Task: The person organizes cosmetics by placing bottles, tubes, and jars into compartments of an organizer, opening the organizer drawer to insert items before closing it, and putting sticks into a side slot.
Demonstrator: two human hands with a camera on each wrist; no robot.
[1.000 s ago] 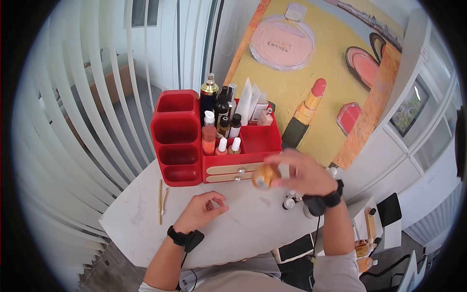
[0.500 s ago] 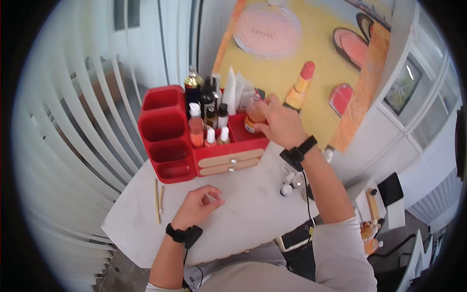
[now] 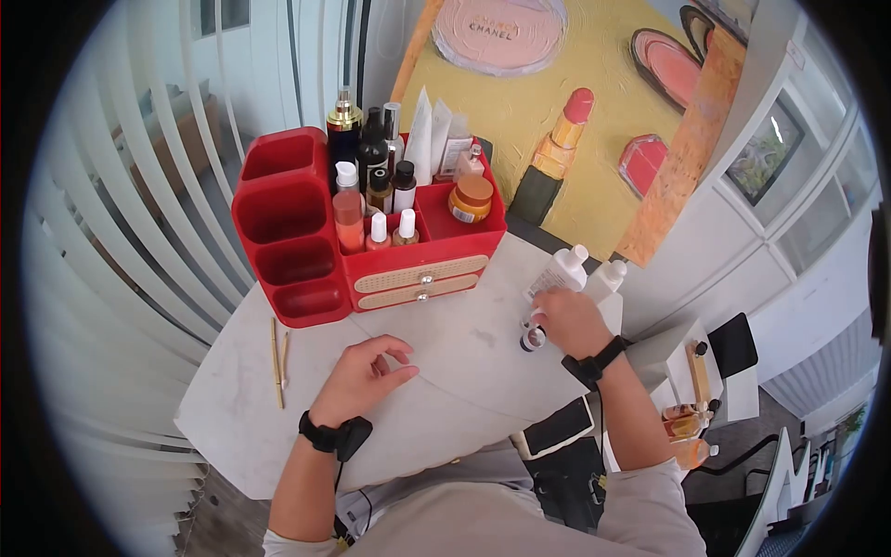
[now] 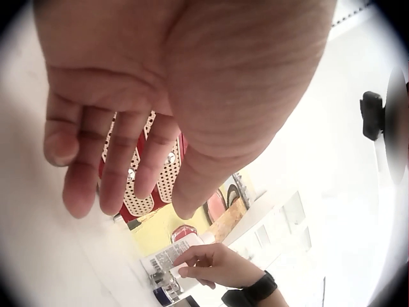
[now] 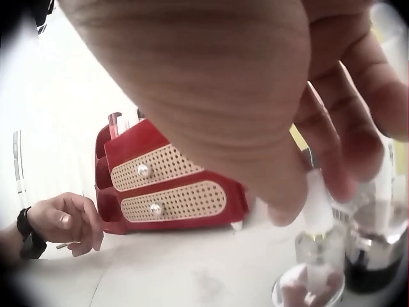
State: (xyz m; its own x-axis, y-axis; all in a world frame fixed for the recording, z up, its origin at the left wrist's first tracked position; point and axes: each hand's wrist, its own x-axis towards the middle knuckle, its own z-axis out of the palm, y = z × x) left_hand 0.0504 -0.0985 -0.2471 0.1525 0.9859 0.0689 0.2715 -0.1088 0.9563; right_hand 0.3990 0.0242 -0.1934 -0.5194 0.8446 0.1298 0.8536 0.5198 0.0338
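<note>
Pale grey sleeves (image 3: 650, 506) nearest, black band on each wrist. Left hand (image 3: 357, 376) above the table (image 3: 445, 371), near edge side; fingers loosely curled, thumb apart, grip half wide and holding nothing. Right hand (image 3: 571, 320) farther out, at the table's right side; grip narrow, thumb and fingertips pinching the white cap of a clear bottle (image 5: 313, 246). Just beside that bottle, a silver-and-dark bottle (image 5: 377, 256), partly blurred in the right wrist view. Two gold sticks (image 3: 277, 364) lie well to the left, near each other. Behind the right hand, a white bottle (image 3: 561, 271) with printed label, upright; a second white one (image 3: 608, 278) close to its right.

Next, red box (image 3: 455, 246), two tan drawers (image 3: 422, 276) with round knobs. Amber jar (image 3: 471, 198) sits in its right compartment; tubes (image 3: 419, 139) and mixed bottles crowd the middle; left compartments show red floors.

Beyond: yellow painting (image 3: 603, 139), lipstick motif. Slatted blinds (image 3: 102, 213) far left.
</note>
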